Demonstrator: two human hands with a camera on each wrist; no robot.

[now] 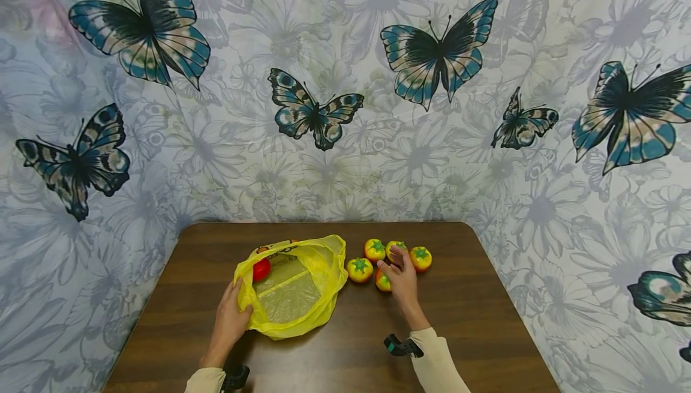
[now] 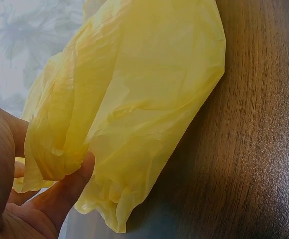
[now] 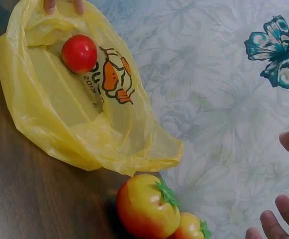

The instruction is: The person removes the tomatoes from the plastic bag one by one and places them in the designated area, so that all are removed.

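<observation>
A yellow plastic bag (image 1: 330, 267) lies on the table with its mouth spread wide. My left hand (image 1: 231, 316) pinches the bag's left edge between thumb and fingers, as the left wrist view shows up close. Inside, near that edge, sits a round red toy tomato (image 3: 79, 54). To the bag's right stand several yellow-and-red tomatoes with green leafy tops, among them a left one (image 1: 359, 270), a back one (image 1: 374, 250) and a right one (image 1: 421, 258). Above this group hangs my right hand (image 1: 403, 285), fingers spread and holding nothing; it partly covers the front tomato (image 1: 382, 281).
The brown wooden table (image 1: 351, 363) ends at the back against a wall covering (image 1: 324, 189) printed with flowers and butterflies. A printed cartoon figure (image 3: 118, 79) marks the bag's inner side. Dark bands circle both wrists.
</observation>
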